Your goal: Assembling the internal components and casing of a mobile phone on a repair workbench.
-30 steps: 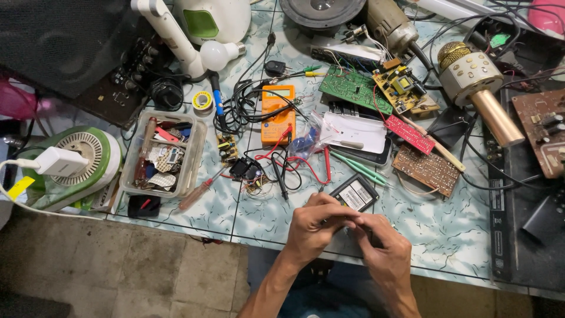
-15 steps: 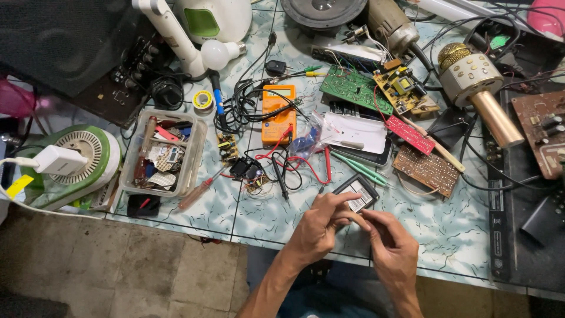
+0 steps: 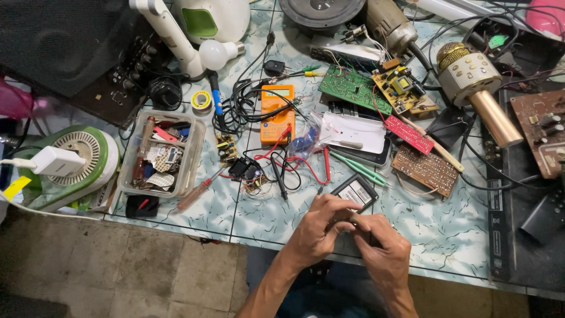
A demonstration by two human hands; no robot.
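From my hands' spot, bare table [image 3: 447,235] lies open toward three o'clock, and another open strip [image 3: 218,212] toward nine. Toward twelve, the black battery pack [image 3: 354,192], tangled red and black leads [image 3: 288,168] and green tweezers [image 3: 359,168] block my way.

Two hands [image 3: 353,241], five circuit boards [image 3: 353,88], one orange multimeter [image 3: 277,113], one golden microphone [image 3: 479,88]

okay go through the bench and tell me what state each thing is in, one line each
left hand: closed on a small dark part, hidden by fingers
right hand: pinching the same part
orange multimeter: face up, leads attached
clear plastic bin: open, full of parts
small black device: flat, label up
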